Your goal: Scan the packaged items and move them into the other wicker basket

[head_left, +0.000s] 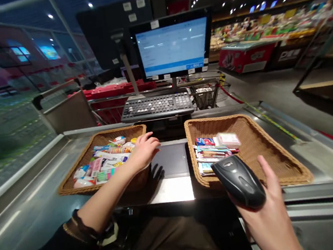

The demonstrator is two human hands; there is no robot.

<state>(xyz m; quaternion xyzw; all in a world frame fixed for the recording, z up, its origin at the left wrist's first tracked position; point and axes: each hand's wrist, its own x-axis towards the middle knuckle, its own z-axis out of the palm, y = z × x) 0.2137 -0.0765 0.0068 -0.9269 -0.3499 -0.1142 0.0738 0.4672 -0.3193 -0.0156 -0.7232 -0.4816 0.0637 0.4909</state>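
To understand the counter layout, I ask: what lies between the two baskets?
In the head view, a dark panel and, nearer the person, a white surface lie between the left basket and the right basket; the left hand partly overhangs this gap.

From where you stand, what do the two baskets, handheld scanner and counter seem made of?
Left basket and right basket: tan, matte wicker or woven plastic; weave shows. Handheld scanner: probably plastic, satin black, moulded curves catching light. Counter: likely stainless steel, grey with streaky reflections.
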